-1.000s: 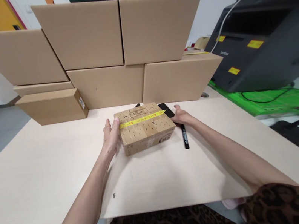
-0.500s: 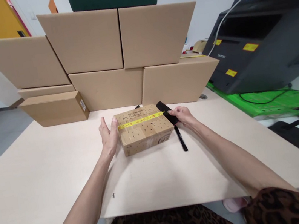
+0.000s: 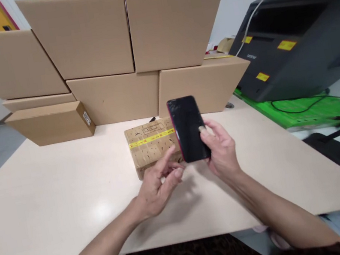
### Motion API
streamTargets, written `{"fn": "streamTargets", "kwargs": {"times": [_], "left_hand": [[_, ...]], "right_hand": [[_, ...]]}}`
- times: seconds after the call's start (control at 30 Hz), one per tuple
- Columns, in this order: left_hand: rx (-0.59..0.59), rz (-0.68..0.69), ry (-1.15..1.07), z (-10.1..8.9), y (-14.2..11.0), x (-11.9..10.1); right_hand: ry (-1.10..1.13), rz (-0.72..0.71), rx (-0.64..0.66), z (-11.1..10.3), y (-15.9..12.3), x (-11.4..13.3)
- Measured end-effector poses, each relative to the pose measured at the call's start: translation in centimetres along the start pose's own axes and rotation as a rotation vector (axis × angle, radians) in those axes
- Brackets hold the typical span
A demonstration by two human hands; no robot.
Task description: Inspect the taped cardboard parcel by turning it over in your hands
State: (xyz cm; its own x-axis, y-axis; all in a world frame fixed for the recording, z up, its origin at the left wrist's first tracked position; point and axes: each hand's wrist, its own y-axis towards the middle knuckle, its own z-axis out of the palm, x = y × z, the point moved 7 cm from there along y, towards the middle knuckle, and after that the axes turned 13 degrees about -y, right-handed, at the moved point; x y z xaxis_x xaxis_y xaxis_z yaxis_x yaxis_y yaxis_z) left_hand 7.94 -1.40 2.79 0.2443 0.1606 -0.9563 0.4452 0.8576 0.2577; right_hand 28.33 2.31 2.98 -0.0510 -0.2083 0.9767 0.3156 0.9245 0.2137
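Black phone (image 3: 189, 129) lies between right thumb (image 3: 209, 138) and right fingers (image 3: 220, 130).

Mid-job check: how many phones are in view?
1: the phone, held in the right hand, partly blocking the view of the taped box. Another could be hidden behind that box.

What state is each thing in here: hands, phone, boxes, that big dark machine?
Right hand: closed around the phone.
Left hand: open, empty.
Phone: held up, screen dark.
Yellow-taped box: closed, on the table.
Slim box: closed.
Large boxes: stacked.
Dark machine: cannot tell whether on.
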Motion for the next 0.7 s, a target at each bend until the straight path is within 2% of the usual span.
{"fn": "streamTargets", "kwargs": {"times": [0.03,0.1,0.23,0.4,0.7], "left_hand": [[0.033,-0.053,-0.076,0.7,0.0,0.6],[0.025,-0.121,-0.206,1.2,0.2,1.8],[-0.075,-0.176,-0.373,0.5,0.7,3.6],[-0.092,-0.187,-0.465,0.2,0.9,4.6],[-0.029,-0.132,-0.419,0.5,0.9,4.8]], "right_hand": [[0.002,0.01,0.031,0.9,-1.1,-0.2],[0.016,0.041,0.071,2.2,-2.7,-1.0],[0.023,0.109,0.146,3.4,-3.6,-2.4],[-0.069,0.088,0.248,3.4,-3.6,-2.2],[-0.044,-0.003,0.237,2.8,-3.8,-2.7]]}}
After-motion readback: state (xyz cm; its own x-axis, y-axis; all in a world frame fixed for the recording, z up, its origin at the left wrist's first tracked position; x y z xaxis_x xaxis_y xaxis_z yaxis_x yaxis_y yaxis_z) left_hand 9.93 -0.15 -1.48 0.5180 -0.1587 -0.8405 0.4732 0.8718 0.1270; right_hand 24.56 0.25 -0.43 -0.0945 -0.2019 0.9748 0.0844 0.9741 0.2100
